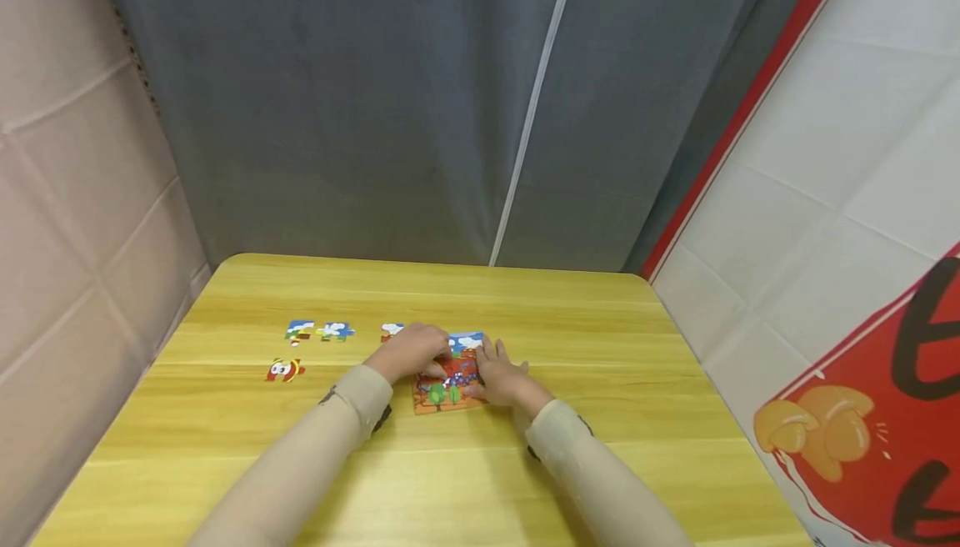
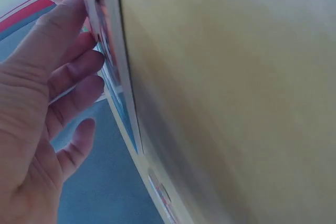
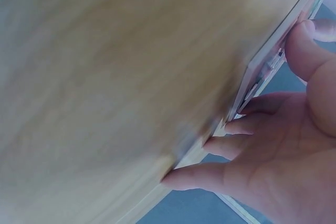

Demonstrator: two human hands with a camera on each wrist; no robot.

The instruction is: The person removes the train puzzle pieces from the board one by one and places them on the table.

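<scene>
A square picture puzzle (image 1: 426,403), red and orange with green trees and a strip of blue sky, lies flat on the table. From its left side my left hand (image 1: 411,353) reaches over it, thumb and fingertips touching its surface in the left wrist view. No piece shows between those fingers, and part of the picture is hidden beneath them. My right hand (image 1: 504,380) rests along the right edge. Its thumb (image 3: 302,51) lies on the puzzle, and its other fingers are spread beside the edge, touching the table.
Loose puzzle pieces lie left of the puzzle: two blue-and-white ones (image 1: 300,328) (image 1: 335,331), a red one with a cartoon face (image 1: 285,370), and one (image 1: 391,330) just beyond my left hand. A grey curtain (image 1: 375,113) hangs behind the yellow wooden table (image 1: 637,447).
</scene>
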